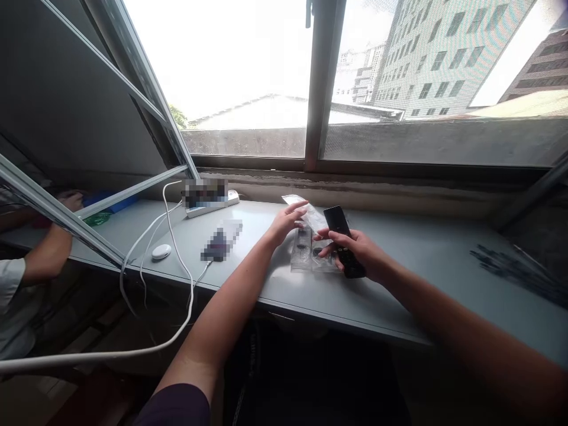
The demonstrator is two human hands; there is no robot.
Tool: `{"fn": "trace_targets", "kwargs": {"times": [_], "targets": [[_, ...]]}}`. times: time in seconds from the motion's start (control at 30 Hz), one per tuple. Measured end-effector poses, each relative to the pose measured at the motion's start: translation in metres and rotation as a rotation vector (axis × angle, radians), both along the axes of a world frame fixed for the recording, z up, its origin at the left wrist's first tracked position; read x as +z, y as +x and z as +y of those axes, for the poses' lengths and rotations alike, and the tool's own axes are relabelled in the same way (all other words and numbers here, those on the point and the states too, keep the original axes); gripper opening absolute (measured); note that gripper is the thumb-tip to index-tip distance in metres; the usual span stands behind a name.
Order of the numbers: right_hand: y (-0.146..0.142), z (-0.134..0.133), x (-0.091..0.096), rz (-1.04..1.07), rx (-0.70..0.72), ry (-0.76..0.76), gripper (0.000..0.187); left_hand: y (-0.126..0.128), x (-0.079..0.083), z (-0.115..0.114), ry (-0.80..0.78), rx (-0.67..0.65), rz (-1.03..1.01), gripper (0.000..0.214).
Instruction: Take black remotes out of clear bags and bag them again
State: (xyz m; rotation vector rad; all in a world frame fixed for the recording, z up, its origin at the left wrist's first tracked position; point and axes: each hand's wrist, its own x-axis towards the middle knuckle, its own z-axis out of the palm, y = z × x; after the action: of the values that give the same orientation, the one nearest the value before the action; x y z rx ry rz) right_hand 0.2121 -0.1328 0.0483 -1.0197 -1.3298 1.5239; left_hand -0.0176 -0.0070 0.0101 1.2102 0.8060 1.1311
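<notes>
Below the near edge of the table (399, 328), a short, plain, dark purple sleeve (175, 408) covers part of the left arm (239, 296), its hem curved like a cuff. Also below the table, black clothing (319, 378) bears a small pale marking (253, 349), too blurred to read, and a thin, pale, patterned line (240, 401). The right arm (444, 319), over the table, is bare.

A slim black remote control (339, 221) with small buttons slants in the right hand (364, 248), partly overlapping clear, crinkled plastic packaging (302, 255) that lies on the surface (435, 248), dark patches showing through.
</notes>
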Motion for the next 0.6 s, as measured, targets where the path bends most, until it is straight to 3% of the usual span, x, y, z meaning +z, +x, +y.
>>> {"fn": "trace_targets", "kwargs": {"times": [0.2, 0.3, 0.47, 0.6], "targets": [[0.002, 0.001, -0.004, 0.020, 0.116, 0.004, 0.054, -0.002, -0.003, 0.008, 0.025, 0.144, -0.041, 0.054], [0.005, 0.003, -0.003, 0.055, 0.062, 0.054, 0.056, -0.002, -0.001, 0.006, 0.043, 0.169, -0.120, 0.064], [0.014, 0.012, 0.000, 0.182, -0.236, 0.082, 0.047, 0.002, 0.008, -0.007, 0.039, -0.067, -0.234, 0.074], [0.019, 0.020, -0.002, 0.291, -0.287, -0.004, 0.035, 0.005, 0.012, -0.014, 0.004, -0.206, -0.205, 0.065]]}}
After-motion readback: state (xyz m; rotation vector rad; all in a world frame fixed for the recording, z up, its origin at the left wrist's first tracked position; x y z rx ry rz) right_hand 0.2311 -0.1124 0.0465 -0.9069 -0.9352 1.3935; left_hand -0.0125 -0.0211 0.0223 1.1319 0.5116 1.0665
